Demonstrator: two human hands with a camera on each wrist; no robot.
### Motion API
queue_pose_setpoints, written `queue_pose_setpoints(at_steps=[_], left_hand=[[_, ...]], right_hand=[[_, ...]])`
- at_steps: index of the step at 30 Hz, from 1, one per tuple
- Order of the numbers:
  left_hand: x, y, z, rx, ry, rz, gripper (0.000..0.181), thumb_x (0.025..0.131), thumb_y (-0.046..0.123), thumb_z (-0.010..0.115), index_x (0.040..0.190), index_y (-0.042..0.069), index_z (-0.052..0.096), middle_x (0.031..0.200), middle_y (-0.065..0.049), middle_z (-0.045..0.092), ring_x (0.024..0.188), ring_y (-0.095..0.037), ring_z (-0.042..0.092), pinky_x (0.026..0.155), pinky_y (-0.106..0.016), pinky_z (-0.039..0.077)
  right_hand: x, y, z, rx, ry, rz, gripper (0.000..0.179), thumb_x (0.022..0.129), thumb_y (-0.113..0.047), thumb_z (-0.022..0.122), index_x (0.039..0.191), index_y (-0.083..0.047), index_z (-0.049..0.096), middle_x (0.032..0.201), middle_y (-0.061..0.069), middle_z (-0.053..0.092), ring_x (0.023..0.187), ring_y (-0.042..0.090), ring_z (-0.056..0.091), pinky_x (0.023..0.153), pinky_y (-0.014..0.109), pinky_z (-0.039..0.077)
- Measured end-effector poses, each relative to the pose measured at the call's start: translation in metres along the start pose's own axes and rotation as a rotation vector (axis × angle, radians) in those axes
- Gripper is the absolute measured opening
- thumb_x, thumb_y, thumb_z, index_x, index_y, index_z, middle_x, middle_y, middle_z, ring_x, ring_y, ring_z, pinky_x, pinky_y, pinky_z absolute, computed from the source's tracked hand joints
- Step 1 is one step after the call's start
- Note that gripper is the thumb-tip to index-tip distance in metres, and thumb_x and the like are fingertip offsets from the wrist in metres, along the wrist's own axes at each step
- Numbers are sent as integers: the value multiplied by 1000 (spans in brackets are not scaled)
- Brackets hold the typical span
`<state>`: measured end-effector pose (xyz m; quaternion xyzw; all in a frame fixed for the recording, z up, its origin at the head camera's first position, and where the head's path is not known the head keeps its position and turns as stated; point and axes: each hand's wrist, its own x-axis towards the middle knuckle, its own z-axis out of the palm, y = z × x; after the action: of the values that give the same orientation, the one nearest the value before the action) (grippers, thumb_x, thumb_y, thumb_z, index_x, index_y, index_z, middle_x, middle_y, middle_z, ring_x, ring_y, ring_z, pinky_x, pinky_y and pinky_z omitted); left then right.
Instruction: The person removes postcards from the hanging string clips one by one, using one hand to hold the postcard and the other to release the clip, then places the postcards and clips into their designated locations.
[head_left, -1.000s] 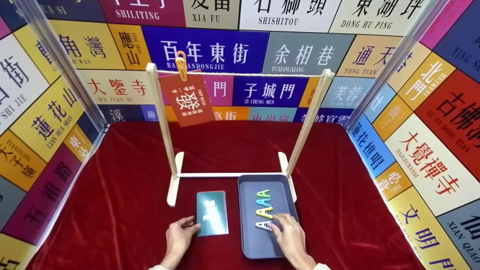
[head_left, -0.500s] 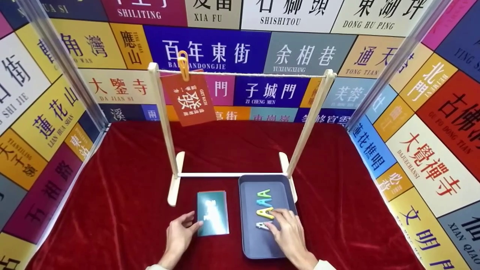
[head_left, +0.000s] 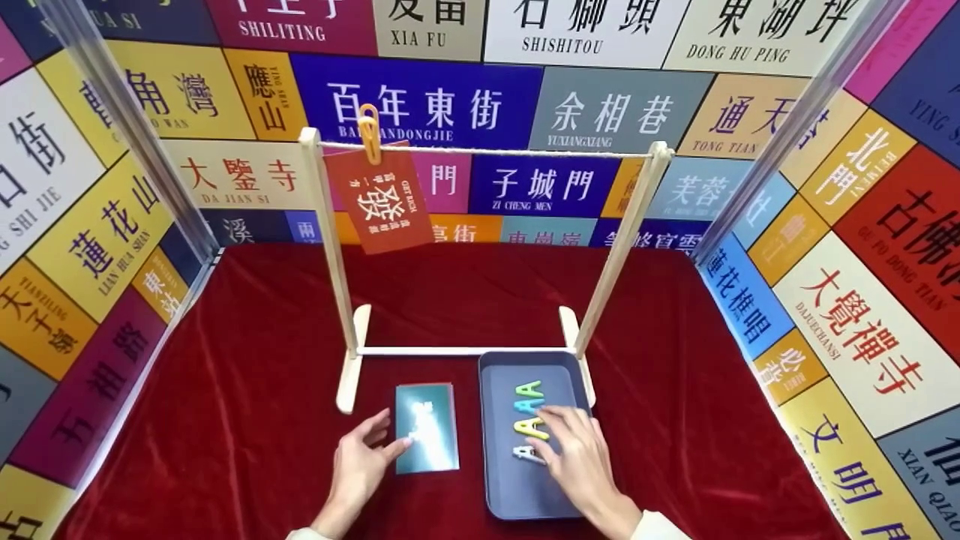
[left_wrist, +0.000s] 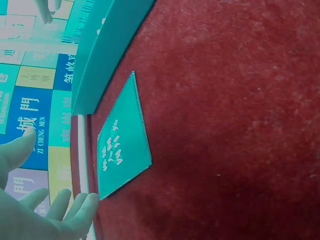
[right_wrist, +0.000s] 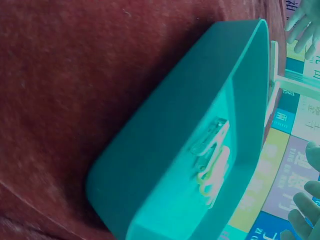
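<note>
My left hand (head_left: 360,465) is beside the left edge of a small stack of cards (head_left: 426,429), dark green on top with a red edge showing. Its thumb tip reaches over the cards; in the left wrist view the fingers are spread and grip nothing. My right hand (head_left: 589,461) hovers over a dark tray (head_left: 517,495), nearest the yellow clothespin (head_left: 530,428) and the white clothespin (head_left: 526,453). Nothing is between its parted fingers. Farther up the tray lie a green clothespin (head_left: 529,388) and a blue clothespin (head_left: 528,406), partly behind the fingertips.
Behind stands a wooden frame (head_left: 609,255) with a rope (head_left: 510,151) across its top. An orange clothespin (head_left: 370,136) holds a red card (head_left: 381,199) on the rope's left end. Dark red cloth (head_left: 247,375) covers the table; sign-printed panels (head_left: 412,97) surround it.
My right hand has shifted slightly up the tray, from beside the white clothespin toward the yellow one. My left hand has spread wider, its thumb now farther over the cards.
</note>
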<state>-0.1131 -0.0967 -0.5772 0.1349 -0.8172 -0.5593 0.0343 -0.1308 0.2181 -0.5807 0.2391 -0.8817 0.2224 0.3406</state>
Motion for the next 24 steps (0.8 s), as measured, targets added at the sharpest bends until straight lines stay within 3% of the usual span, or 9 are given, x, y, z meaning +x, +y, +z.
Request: queue_pose_setpoints(at_steps=[15,24], left_hand=[[2,28,-14,-119,-30,29,70,78,11,87,139,-1,56,134,-24,63,126,-42,59,104,-49,55],[4,47,-20,-152,-35,49,71,80,8,84,143,-2,51,140,-27,57,131,-42,54,106,-51,53]], right_hand=[[26,-10,-21,49,-22,-84,43,73,-27,85,111,-10,75,112,3,73,107,23,62,85,35,47],[46,-16,-32,102,13,-190,47,73,-24,86,117,-9,73,116,7,71,111,31,63,97,43,49]])
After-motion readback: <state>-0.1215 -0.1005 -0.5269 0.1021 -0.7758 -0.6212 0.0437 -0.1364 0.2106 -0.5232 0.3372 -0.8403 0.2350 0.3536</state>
